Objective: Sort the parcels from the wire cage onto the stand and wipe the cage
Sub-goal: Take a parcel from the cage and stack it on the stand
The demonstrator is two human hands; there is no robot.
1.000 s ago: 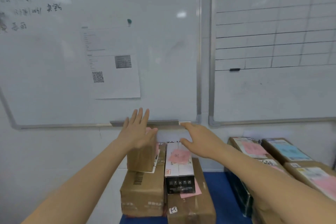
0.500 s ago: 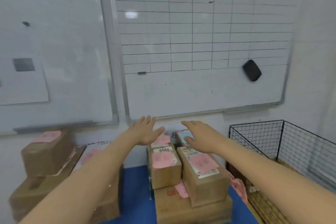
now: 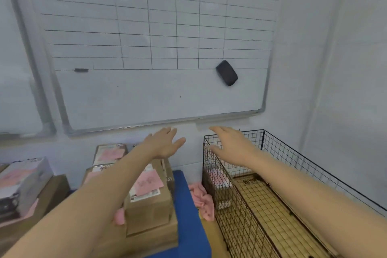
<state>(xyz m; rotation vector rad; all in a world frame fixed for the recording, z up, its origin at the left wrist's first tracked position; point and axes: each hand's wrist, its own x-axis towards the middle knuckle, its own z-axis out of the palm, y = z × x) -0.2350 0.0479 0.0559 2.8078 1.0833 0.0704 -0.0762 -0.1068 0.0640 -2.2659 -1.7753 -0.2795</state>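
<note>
1. Against the wall, a white gridded whiteboard [image 3: 159, 48] with a grey metal frame carries a black rounded eraser [image 3: 226, 72].
2. Below right, the black wire-mesh cage [image 3: 278, 178] stands open-topped over a yellow woven mat; its near end runs out of frame.
3. On the blue stand [image 3: 186, 211], brown cardboard parcels [image 3: 150, 201] with pink labels are stacked; forearms cover parts of them.
4. One parcel shows blurred behind the cage's left mesh.
5. A crumpled pink cloth [image 3: 202, 199] lies between stand and cage.
6. The left hand [image 3: 165, 144] hovers above the parcels and the right hand [image 3: 230, 146] over the cage's far corner, both spread and empty.
</note>
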